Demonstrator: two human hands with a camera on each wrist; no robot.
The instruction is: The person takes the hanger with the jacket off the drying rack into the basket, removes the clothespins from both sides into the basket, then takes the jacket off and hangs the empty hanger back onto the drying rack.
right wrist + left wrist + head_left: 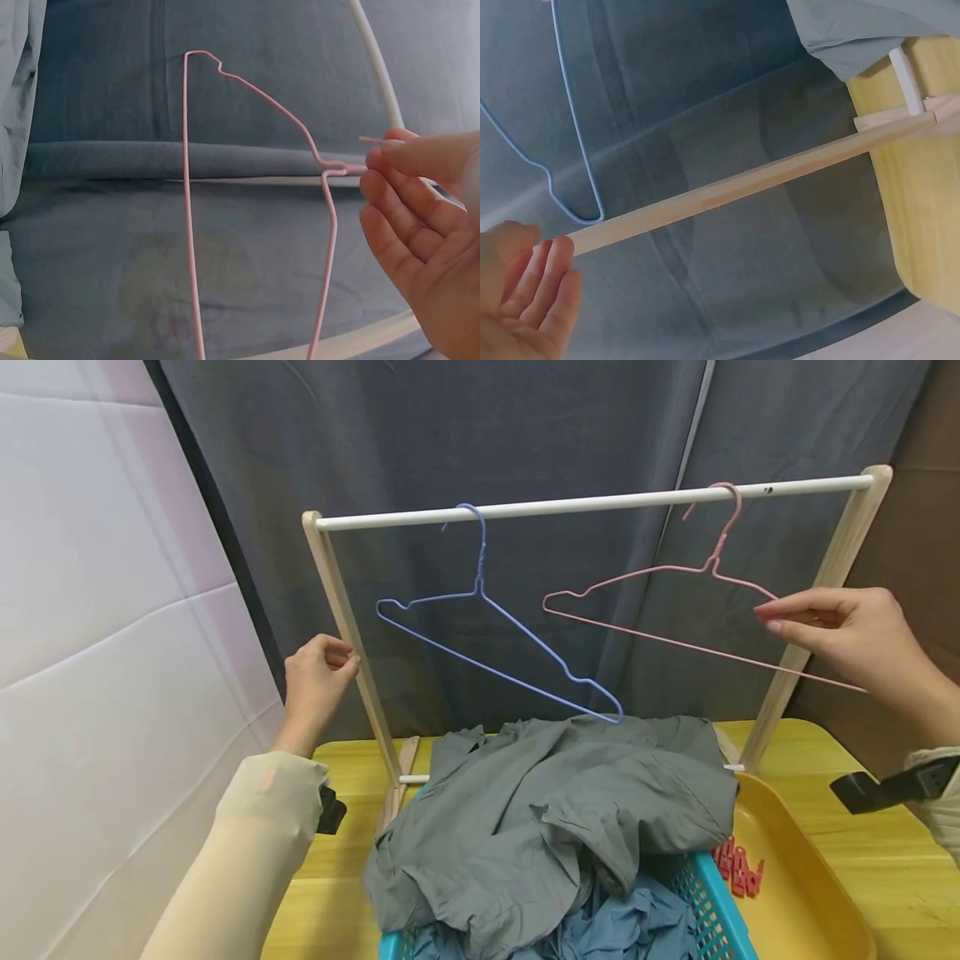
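Observation:
My left hand (315, 681) is raised beside the left wooden post, its fingers loosely bent around nothing visible; in the left wrist view the fingers (549, 289) overlap the post's edge. A blue hanger (481, 556) hangs by its hook on the white rail (585, 503). Farther right on that rail hangs a pink hanger (637, 635), tilted. Level with its right shoulder, my right hand (855, 627) has thumb and forefinger close together. The right wrist view shows both hanger shoulders free of the fingers, while the right hand (427, 217) hides part of the hook.
Below the rail, a rumpled grey garment (525, 810) covers much of a turquoise basket (720, 902), with blue cloth (630, 922) under it. Red clothespins (740, 870) lie in a yellow tray (795, 868). Wooden posts (810, 610) support the rail on a yellow wood-grain table (322, 877).

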